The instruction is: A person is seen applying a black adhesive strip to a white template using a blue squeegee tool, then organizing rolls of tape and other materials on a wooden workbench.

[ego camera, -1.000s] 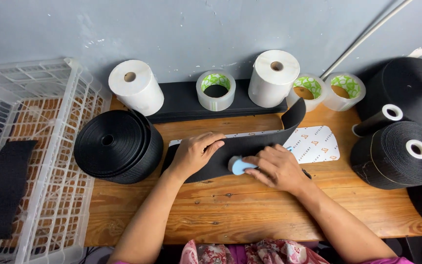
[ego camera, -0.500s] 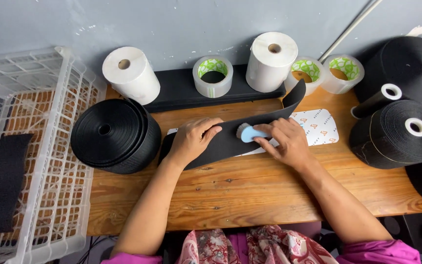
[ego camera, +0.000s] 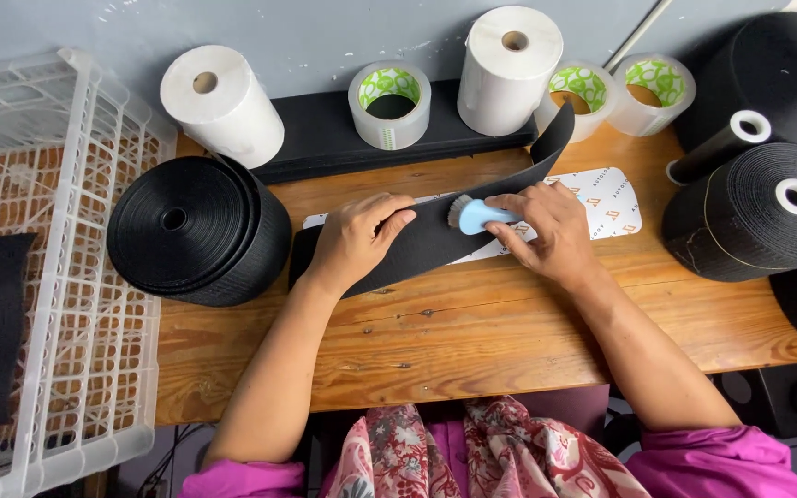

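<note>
Two hands on black strip, long axis 8-to-2 o'clock across wooden table: my left hand pins it flat, my right hand grips blue brush, bristles toward 9.

We see a black strip, a light blue brush and a brown wooden desk. The crate is white. Our sleeves are magenta, the cloth floral red.

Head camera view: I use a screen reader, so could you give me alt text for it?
A person's left hand presses a black fabric strip flat on a wooden table while the right hand holds a small blue brush on it. Black webbing rolls, white rolls and tape rolls surround them; a white crate stands left.
</note>
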